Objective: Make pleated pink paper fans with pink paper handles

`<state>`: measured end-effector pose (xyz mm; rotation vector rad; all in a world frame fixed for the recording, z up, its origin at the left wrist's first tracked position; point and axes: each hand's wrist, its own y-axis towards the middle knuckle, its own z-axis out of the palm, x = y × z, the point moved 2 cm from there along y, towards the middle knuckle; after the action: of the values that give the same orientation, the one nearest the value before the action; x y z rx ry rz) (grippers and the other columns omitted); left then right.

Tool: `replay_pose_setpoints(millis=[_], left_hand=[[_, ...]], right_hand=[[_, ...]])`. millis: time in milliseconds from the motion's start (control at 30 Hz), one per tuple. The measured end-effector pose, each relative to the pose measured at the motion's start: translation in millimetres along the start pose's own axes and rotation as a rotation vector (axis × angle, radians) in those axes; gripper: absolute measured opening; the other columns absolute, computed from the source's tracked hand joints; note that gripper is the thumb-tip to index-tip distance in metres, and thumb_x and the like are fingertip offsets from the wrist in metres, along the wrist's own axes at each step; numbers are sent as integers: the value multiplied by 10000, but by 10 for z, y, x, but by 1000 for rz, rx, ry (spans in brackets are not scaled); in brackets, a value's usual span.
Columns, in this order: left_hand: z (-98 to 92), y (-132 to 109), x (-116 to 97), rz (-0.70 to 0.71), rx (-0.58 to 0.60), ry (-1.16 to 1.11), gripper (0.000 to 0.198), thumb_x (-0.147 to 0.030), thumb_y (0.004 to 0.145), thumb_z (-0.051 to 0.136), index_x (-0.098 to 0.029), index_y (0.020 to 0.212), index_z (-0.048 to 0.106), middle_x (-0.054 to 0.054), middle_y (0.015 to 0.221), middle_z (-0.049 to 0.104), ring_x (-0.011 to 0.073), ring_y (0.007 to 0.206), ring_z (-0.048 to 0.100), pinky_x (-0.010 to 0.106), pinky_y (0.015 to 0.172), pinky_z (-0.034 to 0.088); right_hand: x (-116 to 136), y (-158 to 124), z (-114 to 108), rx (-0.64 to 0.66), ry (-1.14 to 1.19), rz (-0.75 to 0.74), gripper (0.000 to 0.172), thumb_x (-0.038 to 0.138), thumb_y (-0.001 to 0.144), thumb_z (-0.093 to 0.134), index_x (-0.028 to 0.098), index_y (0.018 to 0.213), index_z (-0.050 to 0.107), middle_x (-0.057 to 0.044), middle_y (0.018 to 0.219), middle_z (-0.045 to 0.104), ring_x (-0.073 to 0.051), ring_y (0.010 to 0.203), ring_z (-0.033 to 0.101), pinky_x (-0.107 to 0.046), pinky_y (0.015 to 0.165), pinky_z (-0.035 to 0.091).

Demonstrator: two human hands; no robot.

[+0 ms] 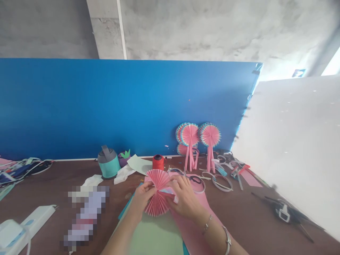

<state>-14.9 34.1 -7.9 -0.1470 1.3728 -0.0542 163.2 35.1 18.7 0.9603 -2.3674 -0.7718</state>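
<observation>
Ahead of you, a blue panel (119,106) stretches across the far side, behind the brown counter (239,219). Directly in front of you on that counter lie a pale green sheet (156,235) and, to its right, a pink sheet (195,226). A white power strip (39,219) sits at the near left. Finished pink fans (191,135) with blue-tinged edges stand at the far side, right of centre, close to the panel. Your left hand (140,198) is narrow, its thumb and fingers pinching the left side of a pink pleated disc (156,205), which is above the green sheet. Your right hand (183,194) has its bent fingers closed on the disc's right side, by a pale strip; you cannot tell whether they grip the strip too. Beyond your hands, a teal container (109,166) stands far left of centre, and a smaller red spool (158,163) stands behind the disc.
</observation>
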Motion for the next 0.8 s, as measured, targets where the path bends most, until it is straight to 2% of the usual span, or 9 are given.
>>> replay_pose_setpoints(millis=[100, 233, 500, 667, 800], left_hand=[[-14, 8, 0, 1, 22, -29, 401, -343, 573, 761, -133, 905, 680, 57, 776, 724, 199, 746, 657, 273, 704, 452], [-26, 54, 52, -2, 61, -24, 350, -311, 585, 752, -135, 881, 689, 46, 750, 723, 186, 715, 656, 271, 705, 457], [-79, 131, 143, -46, 106, 16, 411, -324, 544, 784, -133, 895, 687, 50, 761, 711, 172, 695, 634, 253, 662, 430], [-40, 79, 111, -4, 126, 24, 344, -307, 585, 757, -140, 876, 679, 31, 735, 688, 166, 699, 611, 254, 671, 412], [12, 44, 99, -25, 99, 95, 314, -315, 570, 756, -154, 827, 676, 10, 698, 670, 162, 670, 595, 246, 626, 394]], right_hand=[[-11, -5, 14, 13, -23, 2, 327, 120, 706, 564, 205, 1022, 568, -85, 1085, 519, -256, 981, 441, -366, 790, 347], [-13, -10, 35, 14, -49, -45, 271, 110, 724, 562, 194, 982, 573, -82, 1080, 547, -243, 965, 449, -367, 792, 343], [-62, -34, 98, 34, -24, -103, 121, 72, 775, 555, 190, 797, 574, -34, 906, 604, -193, 873, 470, -339, 758, 321], [-26, -26, 112, -4, -26, -132, 125, 69, 800, 535, 186, 830, 567, -34, 919, 617, -183, 885, 477, -320, 758, 310], [25, -25, 155, 11, -41, -157, 74, 120, 840, 538, 188, 827, 564, -13, 802, 604, -169, 799, 466, -307, 717, 288]])
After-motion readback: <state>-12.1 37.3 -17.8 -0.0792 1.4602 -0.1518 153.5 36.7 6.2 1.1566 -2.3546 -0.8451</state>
